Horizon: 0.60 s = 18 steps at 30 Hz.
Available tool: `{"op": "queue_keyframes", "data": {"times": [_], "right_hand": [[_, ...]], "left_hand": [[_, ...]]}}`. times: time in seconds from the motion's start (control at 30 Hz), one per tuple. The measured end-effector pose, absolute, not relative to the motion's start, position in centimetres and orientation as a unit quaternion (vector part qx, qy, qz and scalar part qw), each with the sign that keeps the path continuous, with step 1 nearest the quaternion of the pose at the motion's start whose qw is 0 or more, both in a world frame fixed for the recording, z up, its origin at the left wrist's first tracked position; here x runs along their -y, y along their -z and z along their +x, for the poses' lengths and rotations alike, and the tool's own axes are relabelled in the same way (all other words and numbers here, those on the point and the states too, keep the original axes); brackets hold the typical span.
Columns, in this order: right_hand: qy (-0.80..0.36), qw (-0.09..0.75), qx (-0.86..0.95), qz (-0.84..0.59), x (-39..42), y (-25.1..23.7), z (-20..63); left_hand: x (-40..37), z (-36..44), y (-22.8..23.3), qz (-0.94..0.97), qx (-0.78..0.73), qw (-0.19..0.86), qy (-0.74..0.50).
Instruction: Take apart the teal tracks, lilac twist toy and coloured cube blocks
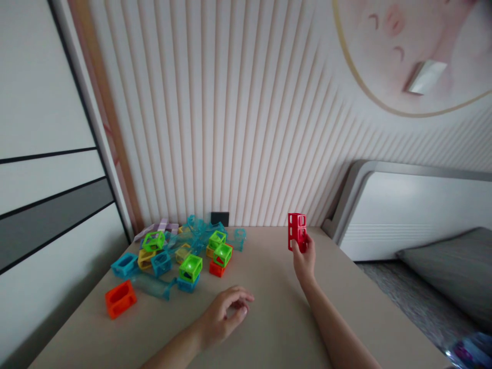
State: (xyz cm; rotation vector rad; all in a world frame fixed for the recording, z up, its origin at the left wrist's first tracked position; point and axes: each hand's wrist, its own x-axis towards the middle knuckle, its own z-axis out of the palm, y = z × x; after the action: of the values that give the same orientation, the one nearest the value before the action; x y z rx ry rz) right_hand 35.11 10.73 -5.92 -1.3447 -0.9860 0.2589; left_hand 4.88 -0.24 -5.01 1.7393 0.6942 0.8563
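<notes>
My right hand [305, 261] grips the lower part of a red stack of hollow toy blocks [296, 226], which stands upright near the back of the table. My fingers hide part of its base. My left hand [228, 310] hovers over or rests on the table's middle, fingers loosely curved, thumb apart, nothing in it. Left of it are a green block [190, 268] on a blue block [188, 284], and another green block [223, 254] above an orange-red block [217, 268].
Several translucent blue tube pieces [154, 285] lie among loose blocks on the left of the table [265, 271]. An orange block [120, 299] sits near the left edge. Behind rises a ribbed wall [230, 113]; to the right are a grey headboard [415, 215] and a pillow [453, 266].
</notes>
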Motion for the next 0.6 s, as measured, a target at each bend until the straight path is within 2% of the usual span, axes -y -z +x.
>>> {"op": "queue_keyframes", "data": {"times": [0.23,0.6], "right_hand": [[-0.071,0.621,0.381,-0.682,-12.5,6.8,44.1],[-0.083,0.585,0.419,-0.690,-16.5,8.4,46.0]], "left_hand": [[0.1,4.6,5.8,0.745,-0.302,0.502,-0.318],[-0.5,4.0,6.8,0.769,-0.294,0.485,-0.294]]}}
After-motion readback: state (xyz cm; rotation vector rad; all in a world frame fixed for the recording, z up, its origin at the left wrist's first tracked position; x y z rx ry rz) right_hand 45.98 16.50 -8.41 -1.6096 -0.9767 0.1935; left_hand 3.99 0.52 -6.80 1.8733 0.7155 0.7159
